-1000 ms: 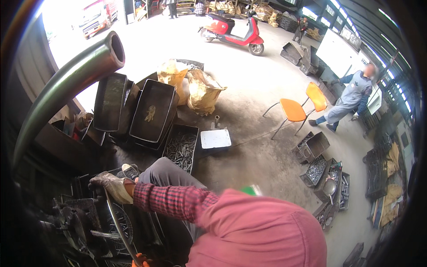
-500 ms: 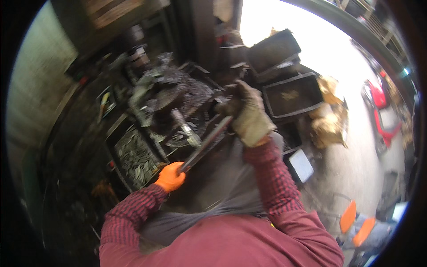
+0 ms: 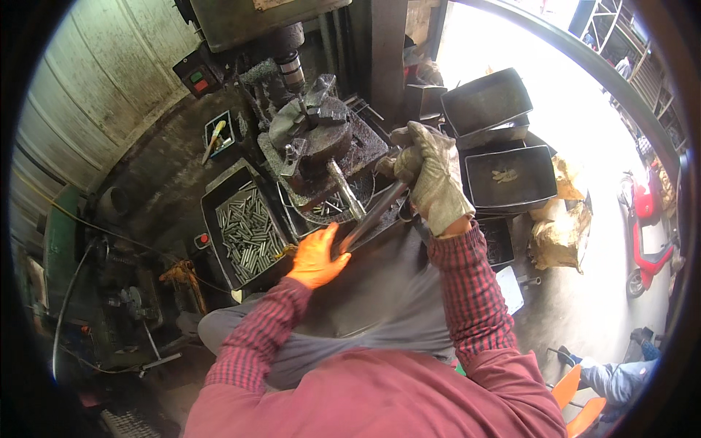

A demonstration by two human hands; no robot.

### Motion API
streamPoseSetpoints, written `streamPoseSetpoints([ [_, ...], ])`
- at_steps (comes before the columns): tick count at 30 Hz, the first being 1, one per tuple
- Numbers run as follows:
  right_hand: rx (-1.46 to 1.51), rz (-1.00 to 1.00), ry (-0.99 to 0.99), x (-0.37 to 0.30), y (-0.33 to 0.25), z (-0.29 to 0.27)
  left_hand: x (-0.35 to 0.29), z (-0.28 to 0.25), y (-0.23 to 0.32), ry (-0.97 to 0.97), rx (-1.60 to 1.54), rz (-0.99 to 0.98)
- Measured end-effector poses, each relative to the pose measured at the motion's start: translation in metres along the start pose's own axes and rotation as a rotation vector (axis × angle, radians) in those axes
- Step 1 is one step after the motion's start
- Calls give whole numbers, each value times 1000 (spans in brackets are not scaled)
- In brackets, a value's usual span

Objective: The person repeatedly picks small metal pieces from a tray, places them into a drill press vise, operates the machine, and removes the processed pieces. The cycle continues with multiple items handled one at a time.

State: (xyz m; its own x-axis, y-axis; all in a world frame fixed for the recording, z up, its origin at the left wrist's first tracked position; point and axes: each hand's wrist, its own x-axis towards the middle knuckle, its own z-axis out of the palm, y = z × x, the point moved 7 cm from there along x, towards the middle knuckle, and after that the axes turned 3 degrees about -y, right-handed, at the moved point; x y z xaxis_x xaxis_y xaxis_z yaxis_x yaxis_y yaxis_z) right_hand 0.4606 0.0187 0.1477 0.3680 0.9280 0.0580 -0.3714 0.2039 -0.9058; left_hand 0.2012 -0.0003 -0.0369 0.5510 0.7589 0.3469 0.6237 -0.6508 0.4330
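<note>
My right hand (image 3: pixel 434 175), in a pale work glove, is closed around the upper end of a long, dark metal bar (image 3: pixel 374 213), blurred by motion. The bar slants down to the left over my lap. By its lower end my left hand (image 3: pixel 318 257), in an orange glove, is open with thumb and fingers apart. In front stands a drill press, its chuck (image 3: pixel 290 69) above a round chuck-like fixture (image 3: pixel 310 135) strewn with metal chips. A shiny round handle (image 3: pixel 345 188) sticks out from the fixture toward me.
Left of the fixture, a black tray (image 3: pixel 208 212) holds many short metal pins (image 3: pixel 248 233). Beyond it lies a small box with a brush (image 3: pixel 215 139). Black bins (image 3: pixel 511 179) and a crumpled sack (image 3: pixel 558 237) stand at right. A switch box (image 3: pixel 197 77) sits far left.
My left hand has let go of the bar's lower end and its fingers have spread. The right hand keeps its hold. The whole view has shifted, showing more of the drill press.
</note>
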Motion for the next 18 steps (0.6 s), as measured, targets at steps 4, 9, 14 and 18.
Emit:
streamPoseSetpoints([
  [4,24,21,42,-2,-4,5,54,-117,-43,255,-812,-141],
  [9,-218,-125,7,-11,-15,3,222,-138,-109,233,-724,-311],
  [14,44,-137,-6,-26,-4,1,269,-116,-111,-4,-594,-266],
  [18,80,-127,76,-31,14,6,266,-114,-109,53,-618,-258],
])
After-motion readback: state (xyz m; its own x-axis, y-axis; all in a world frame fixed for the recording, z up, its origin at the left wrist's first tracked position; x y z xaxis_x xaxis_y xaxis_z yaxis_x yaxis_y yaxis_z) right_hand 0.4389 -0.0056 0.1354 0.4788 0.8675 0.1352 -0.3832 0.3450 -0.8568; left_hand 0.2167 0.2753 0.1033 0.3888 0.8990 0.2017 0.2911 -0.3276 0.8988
